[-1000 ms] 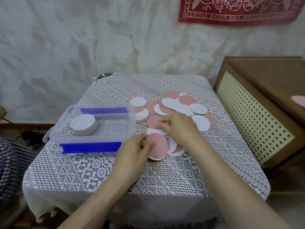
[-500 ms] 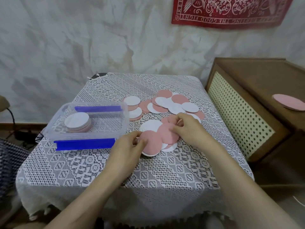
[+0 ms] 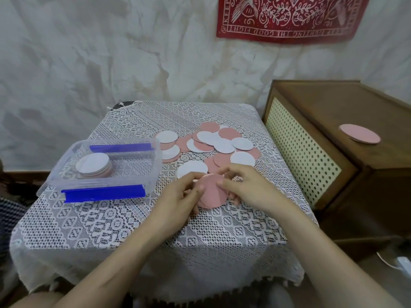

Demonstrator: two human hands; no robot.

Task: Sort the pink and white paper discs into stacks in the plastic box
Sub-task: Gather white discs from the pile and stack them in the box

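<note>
**One stack in the box, most discs still loose**

The plastic box stands open on the tabletop and holds a single stack in its left half. The top disc of that stack is white. The edges under it look pinkish, so I cannot tell whether it is sorted by colour. No second stack shows in the box.

Just right of the box, on the person's side, the left grip and the right grip meet over a small bundle of pink discs. The left grip pinches the bundle's left edge with curled fingers. The right grip curls round its right edge, fingertips on the top disc. Whether the bundle rests on the tabletop or is lifted slightly is not clear.

Right of the box and farther back lies the loose pile, with pink and white discs overlapping in no order. One white disc lies apart from it, between the box and the two grips. Far to the right of the box, another pink disc sits on a wooden cabinet.

By my reading the job is well short of half done. One stack is begun and a pink bundle is gathered but not yet placed. The right half of the box is free for it, and the pile and the cabinet disc remain.
</note>
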